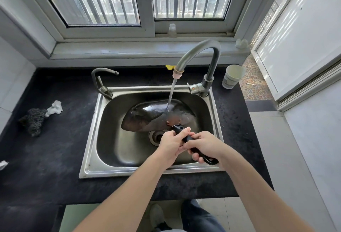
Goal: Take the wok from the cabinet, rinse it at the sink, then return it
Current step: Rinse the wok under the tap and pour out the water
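steel sink (118, 171) at frame centre holds your dark wok (147, 115) tipped under running water, left hand (170, 147) and right hand (206, 146) both wrapped round its handle (186, 137): rinsing now, next likely shutting the tap (200, 86).

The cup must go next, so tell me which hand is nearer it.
Right. The right hand grips the handle at its end, below and left of the cup; the left hand grips it further left, farther from the cup.
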`<control>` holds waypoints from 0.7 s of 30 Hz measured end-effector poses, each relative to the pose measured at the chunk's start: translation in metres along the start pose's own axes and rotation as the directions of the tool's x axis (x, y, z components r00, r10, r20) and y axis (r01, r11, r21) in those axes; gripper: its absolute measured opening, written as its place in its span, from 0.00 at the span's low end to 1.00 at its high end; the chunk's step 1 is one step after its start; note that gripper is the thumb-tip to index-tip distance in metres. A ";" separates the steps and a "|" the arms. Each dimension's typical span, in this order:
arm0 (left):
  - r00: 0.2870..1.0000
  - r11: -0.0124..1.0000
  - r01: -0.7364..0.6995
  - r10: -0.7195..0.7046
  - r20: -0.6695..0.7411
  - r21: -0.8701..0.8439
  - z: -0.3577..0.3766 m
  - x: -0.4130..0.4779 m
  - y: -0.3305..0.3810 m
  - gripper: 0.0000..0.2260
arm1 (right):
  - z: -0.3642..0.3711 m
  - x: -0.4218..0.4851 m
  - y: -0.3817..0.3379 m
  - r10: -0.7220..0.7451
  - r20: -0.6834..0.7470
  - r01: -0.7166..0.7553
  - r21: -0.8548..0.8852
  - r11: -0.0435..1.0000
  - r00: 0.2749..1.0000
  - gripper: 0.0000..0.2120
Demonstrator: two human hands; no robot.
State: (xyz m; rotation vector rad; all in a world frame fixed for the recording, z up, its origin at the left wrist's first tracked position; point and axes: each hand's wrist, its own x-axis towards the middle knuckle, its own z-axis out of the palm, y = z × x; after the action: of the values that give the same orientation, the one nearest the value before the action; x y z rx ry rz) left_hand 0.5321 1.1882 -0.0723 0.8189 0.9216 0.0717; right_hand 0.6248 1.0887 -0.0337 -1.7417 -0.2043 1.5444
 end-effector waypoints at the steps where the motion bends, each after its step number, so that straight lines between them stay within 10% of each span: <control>1: 1.000 1.000 0.006 -0.007 -0.007 -0.016 0.002 0.002 0.002 0.08 | -0.004 0.002 -0.005 0.010 0.013 -0.010 -0.027 1.000 1.000 0.02; 21: 0.999 0.949 -0.025 0.012 -0.043 -0.313 0.034 0.050 -0.014 0.13 | -0.077 0.039 -0.041 -0.052 0.130 0.125 -0.650 0.749 0.990 0.09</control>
State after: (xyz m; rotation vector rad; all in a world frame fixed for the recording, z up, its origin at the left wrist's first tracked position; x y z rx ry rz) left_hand 0.5839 1.1773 -0.1041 0.5311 0.9115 0.2465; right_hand 0.7182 1.1061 -0.0413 -2.1333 -0.9808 1.5995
